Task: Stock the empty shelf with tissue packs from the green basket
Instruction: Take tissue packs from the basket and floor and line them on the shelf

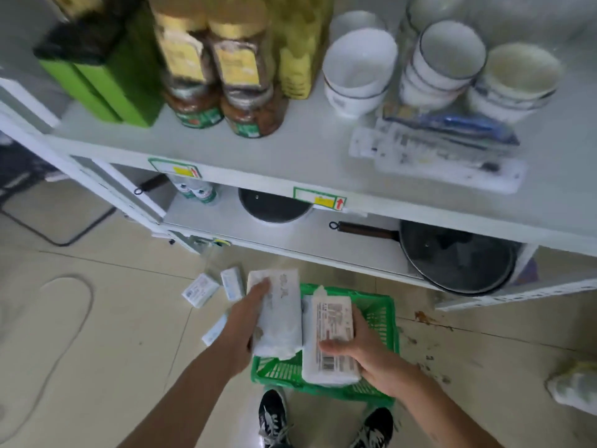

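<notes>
A green plastic basket point(379, 313) stands on the tiled floor in front of my feet. Above it my left hand point(248, 313) grips a white tissue pack point(281, 315) along its left edge. Beside it, my right hand point(358, 349) holds a second white tissue pack point(329, 334) with a printed label and barcode facing up. The two packs are side by side over the basket. Three small white packs point(200, 290) lie loose on the floor left of the basket. What else the basket holds is hidden by the packs.
A white shelf unit fills the upper view. Its upper shelf point(258, 156) carries jars point(248, 114), green boxes, white bowls point(358, 72) and packaged utensils. The lower shelf holds two black pans point(458, 257). A cable loops on the floor at left. Stains mark the tiles at right.
</notes>
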Motion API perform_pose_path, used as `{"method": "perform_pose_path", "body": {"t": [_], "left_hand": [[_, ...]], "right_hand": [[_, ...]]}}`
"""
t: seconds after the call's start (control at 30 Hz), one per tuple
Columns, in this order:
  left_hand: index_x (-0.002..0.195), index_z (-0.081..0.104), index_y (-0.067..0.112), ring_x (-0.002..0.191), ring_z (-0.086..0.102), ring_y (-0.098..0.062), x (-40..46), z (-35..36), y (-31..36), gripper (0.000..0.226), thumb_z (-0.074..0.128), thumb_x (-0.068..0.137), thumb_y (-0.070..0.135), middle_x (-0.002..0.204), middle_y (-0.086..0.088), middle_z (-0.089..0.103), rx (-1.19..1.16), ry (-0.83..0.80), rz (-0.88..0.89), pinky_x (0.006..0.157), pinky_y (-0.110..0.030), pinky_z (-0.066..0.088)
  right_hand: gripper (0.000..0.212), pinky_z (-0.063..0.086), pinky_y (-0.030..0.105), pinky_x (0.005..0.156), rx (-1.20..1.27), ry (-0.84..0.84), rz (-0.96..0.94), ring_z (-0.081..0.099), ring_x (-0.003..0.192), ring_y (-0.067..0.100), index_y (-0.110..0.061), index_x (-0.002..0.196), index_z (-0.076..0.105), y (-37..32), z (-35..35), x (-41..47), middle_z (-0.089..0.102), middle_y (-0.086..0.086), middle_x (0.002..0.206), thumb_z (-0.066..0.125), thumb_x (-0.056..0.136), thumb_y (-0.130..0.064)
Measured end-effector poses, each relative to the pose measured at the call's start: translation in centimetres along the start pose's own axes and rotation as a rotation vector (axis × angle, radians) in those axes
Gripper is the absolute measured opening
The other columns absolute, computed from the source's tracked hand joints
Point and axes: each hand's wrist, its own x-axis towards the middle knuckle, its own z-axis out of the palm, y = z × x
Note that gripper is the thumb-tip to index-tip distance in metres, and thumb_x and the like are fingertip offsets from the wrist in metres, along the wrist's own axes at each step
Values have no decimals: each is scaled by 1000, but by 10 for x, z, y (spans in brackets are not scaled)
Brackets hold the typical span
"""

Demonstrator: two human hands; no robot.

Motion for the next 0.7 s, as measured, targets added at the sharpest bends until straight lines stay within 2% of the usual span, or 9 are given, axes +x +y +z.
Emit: {"method": "perform_pose_path", "body": {"t": [0.07,0.17,0.23,0.4,0.47,0.57,0.7], "left_hand": [[117,75,15,91,81,-27,-36,-11,28,40,63,99,49,105,-10,83,-37,14,29,70,-38,65],[133,69,9,120,70,-37,-88,-26,74,53,61,99,49,128,-18,74,-83,16,63,104,-51,55],[140,65,8,130,62,-41,-116,-36,103,57,60,100,48,137,-21,68,-110,0,98,115,-57,44],[136,69,7,126,65,-40,-184,-58,173,55,61,100,48,133,-21,71,-156,-29,220,115,-55,45],[134,70,9,125,66,-40,-206,-66,194,54,62,100,49,130,-19,73,-154,-55,239,111,-53,50],[130,73,14,117,72,-36,-234,-71,223,51,63,98,53,122,-15,78,-121,-87,287,100,-48,57],[124,76,16,107,76,-33,-265,-68,250,49,66,95,54,116,-13,80,-95,-112,352,97,-48,59]], "right_hand": [[96,65,39,80,-7,30,-53,76,112,35,-19,140,45,-22,28,-22,76,16,122,96,61,-2],[94,65,39,81,-21,43,-115,76,111,33,-20,140,47,-65,72,-54,77,14,121,97,61,-3],[90,65,37,81,-60,23,-156,77,109,28,-24,135,50,-96,100,-72,78,9,118,97,61,-3],[84,62,53,92,-93,47,-278,75,111,35,-19,138,50,-172,164,-110,77,14,120,88,68,6],[85,64,48,86,-56,37,-321,74,112,38,-16,139,50,-195,185,-121,76,17,123,86,65,4],[81,65,44,78,-51,8,-372,76,109,35,-21,137,52,-228,207,-138,78,13,120,87,67,5],[78,66,42,75,-133,-45,-441,79,105,29,-28,135,53,-267,224,-155,81,5,117,87,74,7]]}}
